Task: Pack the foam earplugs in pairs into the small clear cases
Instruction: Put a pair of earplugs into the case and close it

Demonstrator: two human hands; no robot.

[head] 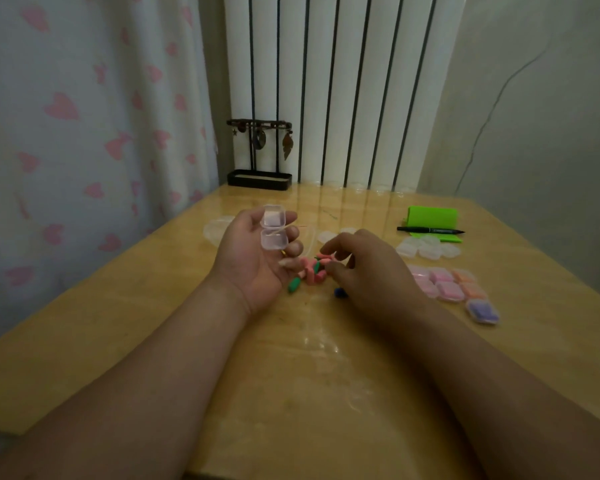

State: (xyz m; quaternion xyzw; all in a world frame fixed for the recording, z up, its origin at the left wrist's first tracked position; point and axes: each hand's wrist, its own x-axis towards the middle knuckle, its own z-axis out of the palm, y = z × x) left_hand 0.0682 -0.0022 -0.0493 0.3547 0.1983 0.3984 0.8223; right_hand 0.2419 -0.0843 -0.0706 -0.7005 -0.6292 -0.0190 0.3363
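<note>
My left hand (253, 256) is palm-up over the wooden table (153, 341) and holds a small clear case (273, 233) with its lid flipped open and nothing inside. Just right of it lies a loose pile of foam earplugs (313, 271), mostly pink, with a green one (294, 285) at the near-left edge and a blue one (341, 292) partly under my right hand. My right hand (368, 268) hovers palm-down over the pile, its fingertips curled down among the pink earplugs; whether it has one pinched is hidden.
Several filled, closed cases (454, 285) in pink, orange and purple lie in rows at the right. Empty clear cases (428, 249) sit behind them, near a black pen (430, 230) and a green pad (432, 218). A jewellery stand (260, 157) is at the back edge.
</note>
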